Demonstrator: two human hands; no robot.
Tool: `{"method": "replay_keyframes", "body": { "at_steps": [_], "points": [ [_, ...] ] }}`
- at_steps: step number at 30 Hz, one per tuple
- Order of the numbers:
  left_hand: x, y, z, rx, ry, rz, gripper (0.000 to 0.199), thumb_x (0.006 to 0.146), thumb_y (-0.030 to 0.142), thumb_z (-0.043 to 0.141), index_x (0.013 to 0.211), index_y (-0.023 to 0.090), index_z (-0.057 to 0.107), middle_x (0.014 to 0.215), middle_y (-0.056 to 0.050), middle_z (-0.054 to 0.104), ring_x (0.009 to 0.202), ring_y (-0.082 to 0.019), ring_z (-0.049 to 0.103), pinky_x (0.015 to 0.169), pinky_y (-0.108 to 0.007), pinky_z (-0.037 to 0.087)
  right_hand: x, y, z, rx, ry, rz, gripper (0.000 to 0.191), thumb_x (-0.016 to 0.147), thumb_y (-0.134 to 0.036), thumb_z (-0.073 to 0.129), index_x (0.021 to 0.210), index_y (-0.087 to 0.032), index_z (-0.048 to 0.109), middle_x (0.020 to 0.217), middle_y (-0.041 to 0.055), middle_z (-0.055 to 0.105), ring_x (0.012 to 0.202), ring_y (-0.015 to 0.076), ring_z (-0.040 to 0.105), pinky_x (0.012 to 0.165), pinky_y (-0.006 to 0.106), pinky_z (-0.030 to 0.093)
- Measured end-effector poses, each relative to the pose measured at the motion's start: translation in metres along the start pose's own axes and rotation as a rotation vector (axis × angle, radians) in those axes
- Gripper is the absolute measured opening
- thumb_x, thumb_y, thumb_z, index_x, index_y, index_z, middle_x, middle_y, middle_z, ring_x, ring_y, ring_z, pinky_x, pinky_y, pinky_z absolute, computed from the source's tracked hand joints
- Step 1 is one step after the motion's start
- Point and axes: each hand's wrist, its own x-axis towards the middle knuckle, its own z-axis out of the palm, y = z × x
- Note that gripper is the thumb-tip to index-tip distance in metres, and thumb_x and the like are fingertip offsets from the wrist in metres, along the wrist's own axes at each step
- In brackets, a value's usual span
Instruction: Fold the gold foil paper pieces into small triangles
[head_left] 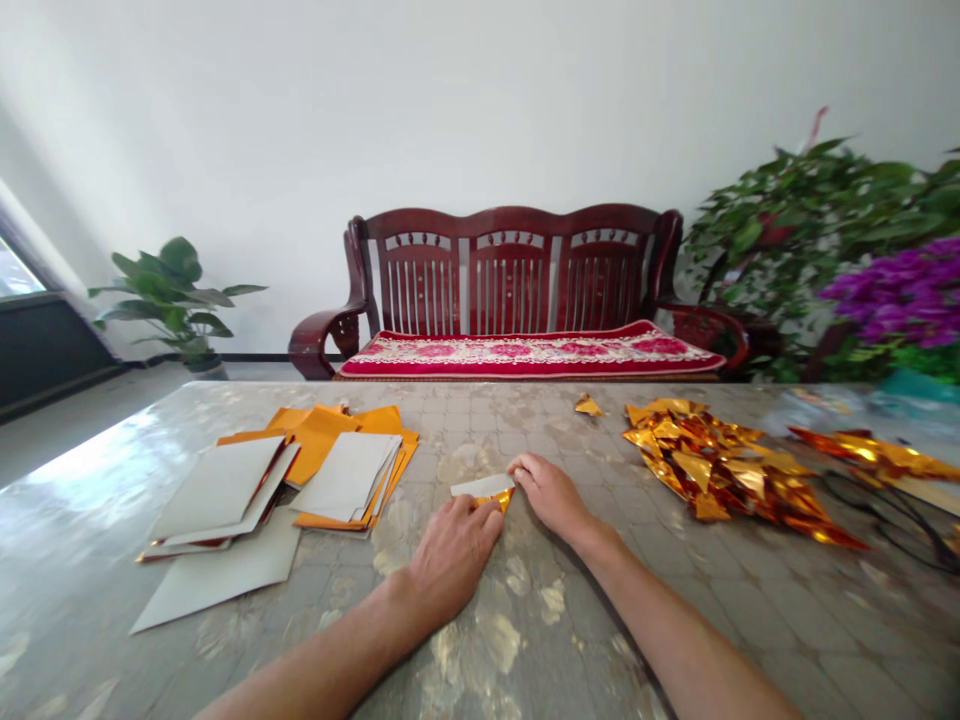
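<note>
A small sheet of gold foil paper (484, 485), partly folded so that its pale back and shiny front both show, lies on the table between my hands. My left hand (459, 545) presses down on its near side, fingers bent over the foil. At its right corner, my right hand (551, 497) pinches the edge between thumb and fingers. To the left are stacks of pale-backed sheets (352, 475) and orange-gold sheets (315, 440). On the right lies a heap of folded gold foil pieces (705, 460), with one small folded piece (589, 405) apart from it.
The table (525, 640) has a patterned, glossy cover. Black cables or glasses (892, 515) and clear plastic (817, 410) lie at its right side. Beyond its far edge stands a wooden bench (510, 265) with a red cushion. Plants flank the bench.
</note>
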Motion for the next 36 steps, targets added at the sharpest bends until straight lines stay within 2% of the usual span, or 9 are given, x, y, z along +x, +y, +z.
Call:
{"method": "replay_keyframes", "body": {
  "at_steps": [5,12,18,22,27,32,36],
  "points": [
    [-0.001,-0.001,0.000,-0.028,0.009,-0.016,0.029,0.093,0.012,0.042,0.118,0.022,0.052,0.116,-0.007,0.061,0.106,-0.023,0.053,0.091,-0.038,0.047,-0.001,0.005,-0.001,0.042,0.090,0.048,0.019,0.079,-0.011,0.049,0.085,-0.021,0.064,0.089,0.0025,0.068,0.087,0.0171,0.061,0.080,0.027,0.045],
    [-0.002,-0.002,0.004,-0.028,0.043,0.011,0.029,0.094,0.014,0.045,0.121,0.022,0.053,0.116,-0.006,0.061,0.106,-0.024,0.053,0.093,-0.038,0.047,-0.001,0.001,-0.002,0.003,0.001,0.037,0.008,0.077,-0.017,0.060,0.076,-0.020,0.067,0.084,0.0017,0.063,0.073,0.0138,0.057,0.066,0.024,0.040],
    [-0.001,-0.005,0.006,-0.058,0.051,0.017,0.032,0.093,0.015,0.048,0.123,0.023,0.055,0.119,-0.006,0.062,0.108,-0.023,0.054,0.096,-0.037,0.046,0.000,-0.003,0.000,-0.077,-0.002,0.061,0.011,0.078,-0.014,0.057,0.075,-0.020,0.066,0.084,0.0010,0.061,0.076,0.0132,0.056,0.066,0.023,0.037],
    [-0.002,-0.007,0.007,-0.099,0.095,0.046,0.034,0.093,0.015,0.048,0.125,0.024,0.056,0.124,-0.005,0.063,0.112,-0.022,0.054,0.100,-0.037,0.045,-0.001,-0.002,0.001,-0.031,0.008,0.054,0.014,0.079,-0.016,0.057,0.086,-0.021,0.068,0.092,0.0019,0.064,0.075,0.0130,0.056,0.068,0.024,0.039],
    [-0.003,-0.009,0.013,-0.175,0.160,0.112,0.036,0.094,0.015,0.046,0.127,0.024,0.057,0.124,-0.004,0.065,0.114,-0.021,0.055,0.101,-0.035,0.043,-0.001,0.006,-0.003,0.056,-0.086,-0.009,0.041,0.079,-0.021,0.063,0.120,-0.023,0.065,0.115,0.0035,0.062,0.072,0.0114,0.056,0.070,0.025,0.043],
    [0.002,-0.021,0.017,-0.303,0.194,0.116,0.029,0.096,0.015,0.045,0.113,0.026,0.066,0.114,0.000,0.070,0.106,-0.019,0.061,0.096,-0.031,0.044,0.002,0.007,-0.009,0.022,-0.165,-0.054,0.035,0.078,-0.023,0.066,0.113,-0.023,0.068,0.103,0.0024,0.064,0.080,0.0144,0.057,0.071,0.025,0.042],
    [0.009,-0.031,0.018,-0.464,0.220,-0.036,0.027,0.096,0.016,0.043,0.103,0.026,0.068,0.100,0.000,0.070,0.092,-0.015,0.064,0.082,-0.024,0.047,0.001,0.000,-0.014,-0.032,-0.172,-0.058,0.026,0.079,-0.024,0.066,0.104,-0.025,0.069,0.095,0.0009,0.062,0.087,0.0161,0.058,0.071,0.024,0.040]
  ]
}}
